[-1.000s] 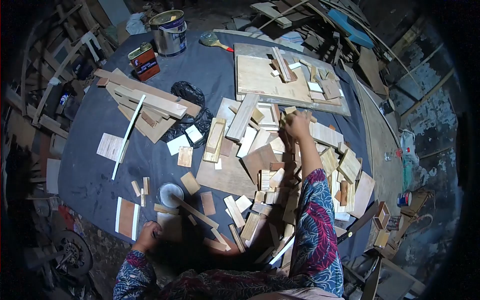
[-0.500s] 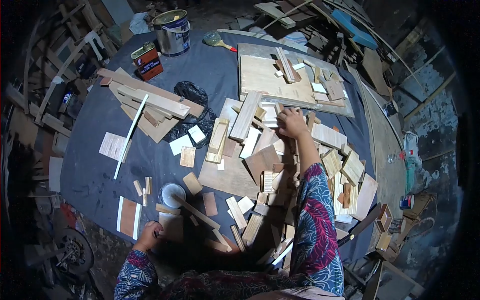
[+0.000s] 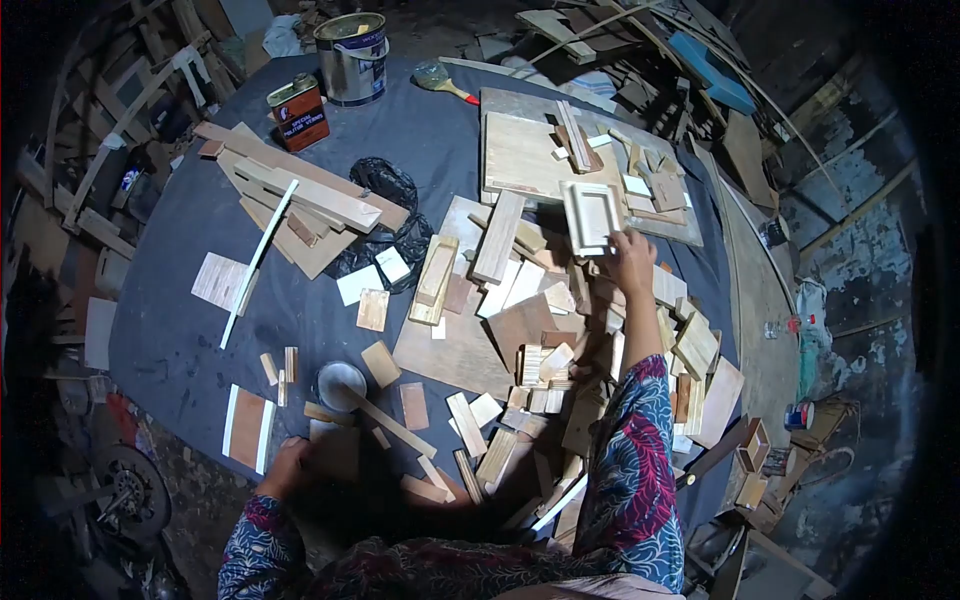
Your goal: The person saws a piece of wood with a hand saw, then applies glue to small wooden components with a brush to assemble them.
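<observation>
My right hand (image 3: 630, 262) grips the lower right corner of a small pale wooden frame (image 3: 592, 218) with a stepped, recessed middle. The frame is raised and tilted above the heap of wood offcuts (image 3: 550, 362). At the table's near left edge, my left hand (image 3: 290, 468) is curled, its fingers partly in shadow; what they hold, if anything, is hidden. Close to it lie a brown square piece (image 3: 335, 447), mostly shaded, and a brown panel with white side strips (image 3: 248, 430). A round pot (image 3: 341, 385) has a flat wooden stick (image 3: 392, 425) beside it.
A metal paint can (image 3: 352, 75), a red varnish tin (image 3: 298, 118) and a paintbrush (image 3: 445, 82) stand or lie at the back. A black plastic bag (image 3: 385, 180) lies by stacked boards (image 3: 300, 190). Plywood sheets (image 3: 520, 155) sit behind the heap.
My right hand has lifted the wooden frame out of the heap, raising and turning it. My left hand stays near the table edge. The view has shifted slightly.
</observation>
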Available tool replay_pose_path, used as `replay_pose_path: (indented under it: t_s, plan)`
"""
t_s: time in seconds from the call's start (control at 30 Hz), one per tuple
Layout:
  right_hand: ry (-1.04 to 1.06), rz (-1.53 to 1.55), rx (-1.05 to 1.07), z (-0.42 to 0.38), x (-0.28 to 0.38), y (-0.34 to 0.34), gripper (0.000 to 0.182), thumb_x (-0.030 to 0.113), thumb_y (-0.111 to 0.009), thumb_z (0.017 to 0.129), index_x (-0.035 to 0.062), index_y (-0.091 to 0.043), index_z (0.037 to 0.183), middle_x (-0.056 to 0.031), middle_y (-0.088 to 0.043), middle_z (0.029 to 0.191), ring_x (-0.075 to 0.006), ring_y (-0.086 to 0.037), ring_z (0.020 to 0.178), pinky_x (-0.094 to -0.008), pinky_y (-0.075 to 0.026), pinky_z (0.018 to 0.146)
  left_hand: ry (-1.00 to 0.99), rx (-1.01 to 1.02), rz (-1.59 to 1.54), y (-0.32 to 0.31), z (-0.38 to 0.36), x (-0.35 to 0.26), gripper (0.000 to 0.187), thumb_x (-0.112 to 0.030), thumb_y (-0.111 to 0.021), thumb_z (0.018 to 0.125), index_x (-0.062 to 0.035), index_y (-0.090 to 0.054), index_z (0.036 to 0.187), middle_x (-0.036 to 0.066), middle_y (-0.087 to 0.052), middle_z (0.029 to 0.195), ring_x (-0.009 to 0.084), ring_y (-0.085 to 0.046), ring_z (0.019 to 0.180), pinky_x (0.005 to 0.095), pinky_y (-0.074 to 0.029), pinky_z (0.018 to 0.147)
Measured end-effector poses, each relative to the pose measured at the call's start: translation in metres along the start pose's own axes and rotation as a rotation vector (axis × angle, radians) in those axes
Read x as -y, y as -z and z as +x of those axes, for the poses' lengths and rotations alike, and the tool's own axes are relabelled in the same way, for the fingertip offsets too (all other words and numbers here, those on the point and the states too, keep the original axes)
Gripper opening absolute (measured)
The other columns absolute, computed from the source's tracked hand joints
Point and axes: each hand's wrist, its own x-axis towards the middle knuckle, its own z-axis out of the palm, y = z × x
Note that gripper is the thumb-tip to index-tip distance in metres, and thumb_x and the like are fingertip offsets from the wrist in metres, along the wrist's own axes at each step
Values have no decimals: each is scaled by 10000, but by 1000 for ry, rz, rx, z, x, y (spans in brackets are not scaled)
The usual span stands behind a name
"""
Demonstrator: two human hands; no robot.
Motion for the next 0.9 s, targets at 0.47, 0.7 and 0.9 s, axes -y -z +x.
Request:
replay_pose_path:
  t_s: [0.47,0.7,0.9]
  plan:
    - [-878,-100,100,-87,-49,9,260,122,-671,628,157,-603,877,-90,-540,978,-296,-508,927,-455,-378,791,-109,-59,-29,0,4,-5,184,-34,-601,594,-48,-501,747,134,-516,745,341,-494,738,394,-380,647]
    - [-198,-35,-5,-50,25,1,338,285,-610,728,193,-554,1048,-102,-495,1121,-274,-405,1113,-508,-279,905,-47,-49,-22,-8,2,8,171,9,-591,570,-65,-506,698,105,-505,705,312,-498,699,373,-379,625]
    - [-193,-161,316,-23,49,-18,309,226,-471,809,181,-490,1115,-117,-549,1023,-310,-482,1034,-528,-295,899,126,23,40,0,4,-12,319,-36,-722,517,-74,-487,729,69,-439,682,249,-454,662,331,-367,581]
